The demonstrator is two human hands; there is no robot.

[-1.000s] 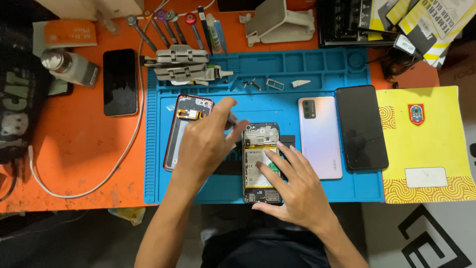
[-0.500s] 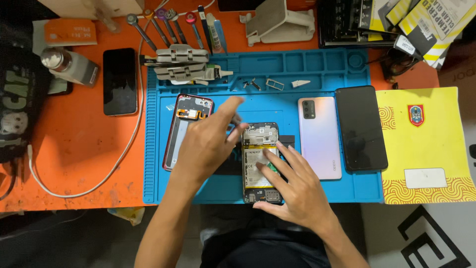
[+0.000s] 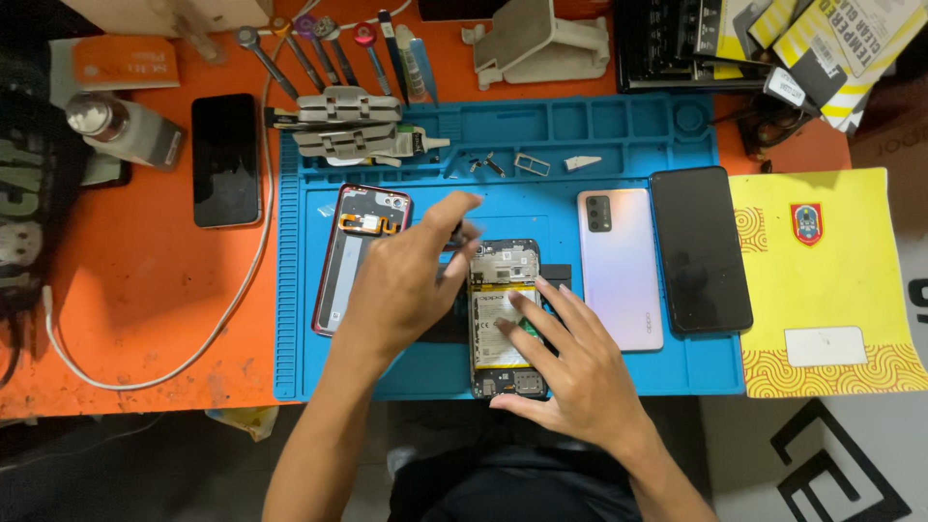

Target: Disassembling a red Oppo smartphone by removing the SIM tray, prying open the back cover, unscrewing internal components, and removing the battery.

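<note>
Head view: left hand point(image 3: 401, 290) has lifted slightly beside the opened phone point(image 3: 506, 317), grip pinching a thin tool; right hand point(image 3: 570, 372) stays flat, steadying it.

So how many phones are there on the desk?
5: black phone on the orange table; red-rimmed open shell and opened phone by the hands; pale phone and dark phone right. More may hide.

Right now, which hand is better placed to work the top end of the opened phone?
Probably left. The left hand holds a thin dark tool beside the opened phone's top edge, while the right hand lies flat on its battery, steadying it.
</note>
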